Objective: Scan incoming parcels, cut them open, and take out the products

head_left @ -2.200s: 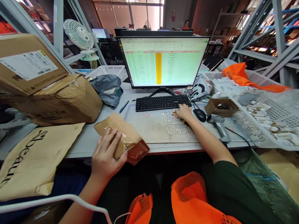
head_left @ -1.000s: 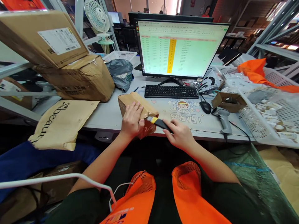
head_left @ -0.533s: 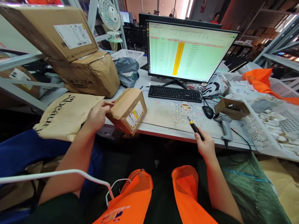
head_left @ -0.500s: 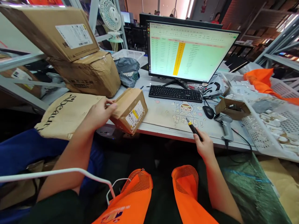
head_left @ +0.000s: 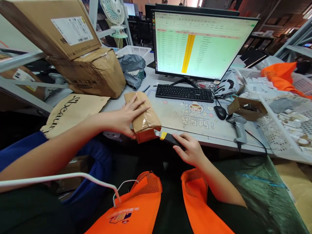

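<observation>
A small taped cardboard box rests at the front edge of the desk. My left hand grips it, fingers spread across the top and thumb down the near left side. In my right hand is a utility knife with a black and yellow handle. Its blade points left and meets or nearly meets the box's near right end; whether it cuts in I cannot tell. Left of the box lies a flat beige printed bag, partly under my left forearm.
A keyboard and monitor stand behind the box. To the right are a mouse, a barcode scanner, an open small box and a white basket. Larger cartons are stacked at left.
The box has turned so its label no longer shows. My left hand has shifted right onto its top. My right hand has brought the knife left to the box's near end.
</observation>
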Demonstrator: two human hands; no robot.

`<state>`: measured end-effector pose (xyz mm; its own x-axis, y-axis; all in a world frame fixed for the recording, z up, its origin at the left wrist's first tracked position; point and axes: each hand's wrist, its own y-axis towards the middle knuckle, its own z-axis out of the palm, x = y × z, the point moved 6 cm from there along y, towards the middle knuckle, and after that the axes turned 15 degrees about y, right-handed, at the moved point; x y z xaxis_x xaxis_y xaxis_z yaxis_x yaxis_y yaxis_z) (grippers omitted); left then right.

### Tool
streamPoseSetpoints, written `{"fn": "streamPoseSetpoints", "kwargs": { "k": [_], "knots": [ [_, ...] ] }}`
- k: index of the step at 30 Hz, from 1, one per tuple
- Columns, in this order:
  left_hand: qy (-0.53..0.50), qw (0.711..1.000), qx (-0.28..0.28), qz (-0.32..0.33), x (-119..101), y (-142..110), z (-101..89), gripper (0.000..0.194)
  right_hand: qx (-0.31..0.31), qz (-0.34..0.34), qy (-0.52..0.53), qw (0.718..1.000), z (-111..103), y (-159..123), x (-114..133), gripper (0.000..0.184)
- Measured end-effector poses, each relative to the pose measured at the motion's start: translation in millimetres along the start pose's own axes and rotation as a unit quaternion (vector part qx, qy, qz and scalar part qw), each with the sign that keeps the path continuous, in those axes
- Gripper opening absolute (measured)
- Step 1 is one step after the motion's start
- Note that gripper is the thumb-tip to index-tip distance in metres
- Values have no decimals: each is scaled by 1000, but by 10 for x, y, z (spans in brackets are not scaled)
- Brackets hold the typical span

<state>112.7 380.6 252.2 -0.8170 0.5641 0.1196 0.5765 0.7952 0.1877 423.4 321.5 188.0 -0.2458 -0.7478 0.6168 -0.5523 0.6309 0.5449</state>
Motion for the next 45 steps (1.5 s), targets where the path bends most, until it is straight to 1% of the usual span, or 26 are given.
{"fn": "streamPoseSetpoints", "kwargs": {
  "k": [2,4,9,11,13,14,16,18,19,20,21,23,25,27,29,31,35,36,39,40,41,42,45],
  "knots": [
    [-16,1000,7,-13,-132,-81,20,126,27,-23,-12,999,92,76,107,46],
    [-27,999,1,-27,-191,-109,34,126,40,-22,-41,998,150,144,174,47],
    [-33,996,-77,-40,-294,-102,30,115,30,8,-95,995,204,317,293,48],
    [-29,994,-90,-54,-331,-113,27,109,38,24,-111,993,179,373,307,49],
    [-25,993,-88,-71,-360,-142,23,104,42,45,-126,990,62,382,250,48],
    [-22,993,-85,-79,-372,-165,21,102,32,63,-136,988,-46,361,186,47],
    [-12,991,-88,-96,-396,-221,33,101,-15,112,-158,981,-332,264,10,46],
    [2,987,-111,-115,-411,-275,90,100,-73,159,-154,972,-603,135,-154,46],
    [7,983,-133,-124,-414,-294,141,99,-91,173,-134,971,-685,87,-202,46],
    [8,978,-162,-133,-412,-305,207,98,-92,179,-102,974,-711,64,-218,46],
    [5,970,-195,-145,-403,-310,284,98,-79,180,-67,978,-687,71,-201,47],
    [-4,948,-265,-177,-369,-301,454,98,-37,173,-18,984,-551,166,-70,47],
    [-5,926,-309,-217,-339,-269,613,98,5,157,-13,988,-387,350,134,47],
    [3,913,-328,-244,-351,-228,718,94,40,132,-40,990,-267,584,337,46],
    [4,904,-349,-246,-416,-203,762,87,73,108,-86,988,-205,816,483,46],
    [-7,898,-369,-240,-502,-200,794,81,103,92,-139,981,-175,1011,558,46],
    [-32,899,-355,-255,-639,-161,952,75,145,64,-224,961,-96,1249,601,44],
    [-31,895,-361,-259,-668,-149,979,73,150,57,-242,957,-71,1281,605,44],
    [-17,867,-426,-258,-761,-115,959,67,161,33,-277,947,10,1350,624,46],
    [-17,861,-439,-256,-782,-89,939,65,164,26,-285,944,37,1371,635,47],
    [-21,861,-438,-258,-791,-53,922,64,167,21,-293,941,65,1393,650,48],
    [-31,865,-425,-264,-787,-9,912,62,171,18,-303,937,93,1415,668,48],
    [-70,884,-361,-288,-749,106,901,60,179,13,-342,922,134,1450,756,47]
  ]
}}
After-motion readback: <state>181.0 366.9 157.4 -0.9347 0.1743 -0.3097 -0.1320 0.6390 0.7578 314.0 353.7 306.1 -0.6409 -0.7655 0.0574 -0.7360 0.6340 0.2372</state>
